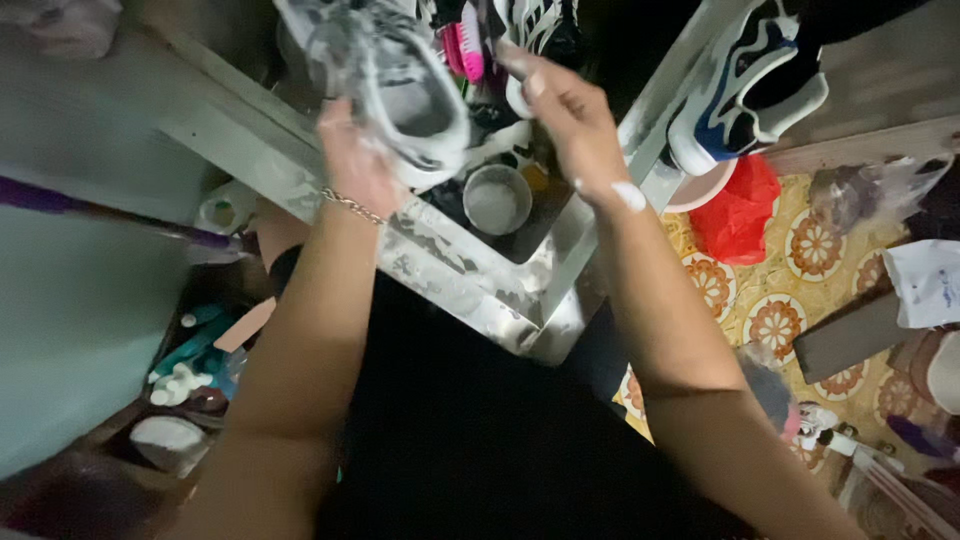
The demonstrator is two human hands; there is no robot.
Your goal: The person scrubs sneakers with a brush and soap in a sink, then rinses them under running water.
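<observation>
A white and grey sneaker (400,85), wet and soapy, hangs over a metal sink (470,285). My left hand (352,165) grips its near side; a thin chain bracelet sits on that wrist. My right hand (565,115) is raised to the right of the shoe, fingers loosely bent, soap foam on the wrist, holding nothing that I can see. A pink scrub brush (468,45) lies at the back of the sink. A small round metal cup (497,200) stands in the basin below the shoe.
A blue, black and white sneaker (745,85) rests on the sink's right rim. A red plastic bag (738,212) lies on the patterned floor (800,300) to the right. Bottles and clutter (195,365) crowd the lower left. A white paper (925,280) lies far right.
</observation>
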